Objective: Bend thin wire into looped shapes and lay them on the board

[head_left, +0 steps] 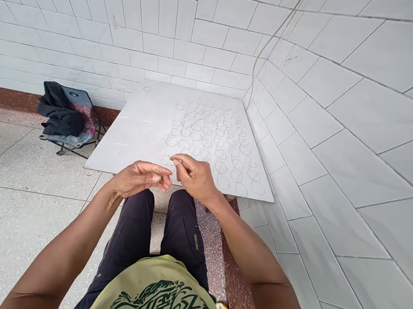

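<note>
Just above the near edge of a white board (130, 136), my two hands come close together. My right hand (195, 175) is closed in a pinch, thumb against forefinger, on a thin strand, like thread or fine wire. A faint arc of it shows at the fingertips, left of the pinch. My left hand (145, 175) has its forefinger stretched out toward the right hand, the thumb below it and the other fingers loosely bent. No held thing shows clearly in it. Many thin dark loops (223, 151) lie in rows on the board's right half.
One separate small loop (147, 90) is at the board's far left corner. A folding chair (80, 126) with dark cloth (61, 114) on it stands left of the board. White tiled walls (326, 137) border its back and right, and a cable (253, 76) runs down the corner.
</note>
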`<state>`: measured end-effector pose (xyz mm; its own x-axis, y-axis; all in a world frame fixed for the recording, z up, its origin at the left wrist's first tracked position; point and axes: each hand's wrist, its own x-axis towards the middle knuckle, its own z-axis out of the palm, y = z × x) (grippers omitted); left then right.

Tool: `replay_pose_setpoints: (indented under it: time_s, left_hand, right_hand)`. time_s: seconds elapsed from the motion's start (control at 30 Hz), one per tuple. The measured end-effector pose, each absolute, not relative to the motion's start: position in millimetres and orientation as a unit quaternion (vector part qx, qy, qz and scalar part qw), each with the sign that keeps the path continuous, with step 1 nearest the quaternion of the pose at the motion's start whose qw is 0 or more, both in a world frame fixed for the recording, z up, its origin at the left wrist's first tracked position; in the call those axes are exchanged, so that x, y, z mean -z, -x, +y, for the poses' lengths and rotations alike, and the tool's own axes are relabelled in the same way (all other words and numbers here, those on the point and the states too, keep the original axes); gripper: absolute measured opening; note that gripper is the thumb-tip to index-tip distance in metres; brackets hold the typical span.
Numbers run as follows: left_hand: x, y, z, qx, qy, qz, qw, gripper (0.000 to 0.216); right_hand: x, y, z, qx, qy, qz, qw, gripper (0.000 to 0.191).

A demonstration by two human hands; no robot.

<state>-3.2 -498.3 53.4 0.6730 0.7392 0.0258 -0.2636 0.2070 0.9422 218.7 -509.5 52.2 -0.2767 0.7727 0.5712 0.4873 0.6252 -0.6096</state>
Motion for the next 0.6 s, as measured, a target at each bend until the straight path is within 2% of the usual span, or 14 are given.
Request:
replay_pose_setpoints:
  time_s: [0.13,0.2,0.4,0.6]
  left_hand:
    - [-57.2,5.6,-496.8,-0.327,-0.52,0.202,0.763,0.059]
    - [-58.0,6.6,-495.0,-0.328,-0.505,0.202,0.773,0.063]
    - [-53.0,-1.7,-497.7,-0.36,-0.466,0.239,0.772,0.036]
    - [-47.8,-7.7,-509.0,-0.375,-0.437,0.217,0.788,0.033]
  right_hand:
    - [-46.8,-218.1,-511.2,-0.083,0.393,-0.802,0.441,0.029]
    - [-45.4,-220.6,-511.5,-0.033,0.379,-0.827,0.414,0.031]
    - [-40.5,-222.8,-514.1,0.079,0.334,-0.867,0.362,0.033]
    - [-39.6,-213.5,-521.5,0.057,0.34,-0.865,0.364,0.029]
